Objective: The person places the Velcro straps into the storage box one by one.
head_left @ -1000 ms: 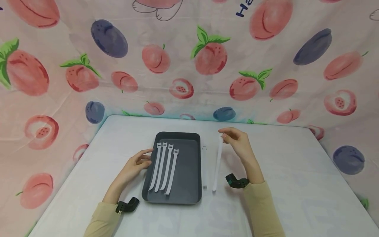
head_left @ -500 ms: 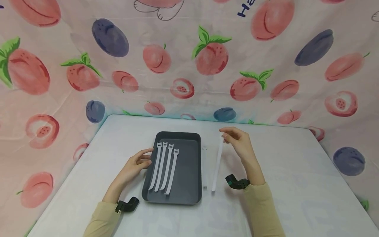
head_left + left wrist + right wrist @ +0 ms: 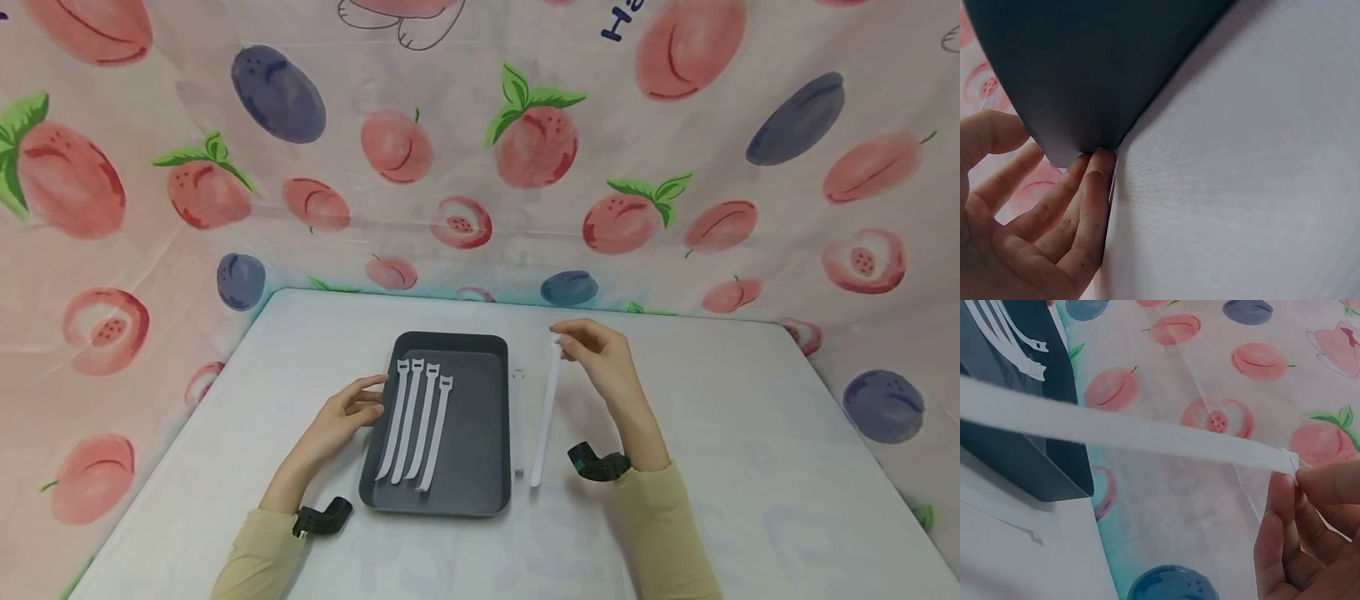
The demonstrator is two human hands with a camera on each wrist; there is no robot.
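Note:
A dark grey rectangular tray (image 3: pixel 480 425) lies on the white table. Several white hook-and-loop cable ties (image 3: pixel 423 425) lie side by side in its left half, slotted heads at the far end. My left hand (image 3: pixel 337 423) rests against the tray's left side; the left wrist view shows extended fingertips (image 3: pixel 1100 159) touching the outer wall. To the right of the tray, my right hand (image 3: pixel 600 354) pinches another white cable tie (image 3: pixel 546 417) by its head between thumb and fingers. This tie hangs down toward the person. One more white cable tie (image 3: pixel 518 425) lies on the table beside the tray's right wall.
The white table (image 3: pixel 720 417) extends to both sides of the tray. A fruit-print cloth (image 3: pixel 480 150) hangs behind it and at the sides. Each wrist carries a black camera mount, such as the right one (image 3: pixel 597 462).
My right hand has shifted slightly left toward the tray with the pinched cable tie, whose lower end has swung left too. My left hand and the tray have stayed put.

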